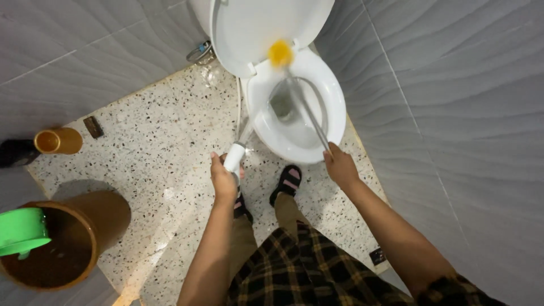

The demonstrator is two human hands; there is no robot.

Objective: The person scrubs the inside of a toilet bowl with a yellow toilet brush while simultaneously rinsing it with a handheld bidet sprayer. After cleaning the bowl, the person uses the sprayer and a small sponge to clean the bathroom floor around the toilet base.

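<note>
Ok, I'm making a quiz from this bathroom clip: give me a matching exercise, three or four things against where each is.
Things:
1. spray nozzle
2. toilet brush
3. green scoop
4. small brown cup

Places:
A. on the big brown bucket's rim
B. in the left hand
C. on the floor by the left wall
D. held by the right hand, head at the toilet seat

Pairs: 1-B, 2-D, 3-A, 4-C

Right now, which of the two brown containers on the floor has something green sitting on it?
The big round brown bucket at the lower left; a green plastic scoop rests on its rim. The small brown cup-shaped container farther back carries nothing green.
</note>
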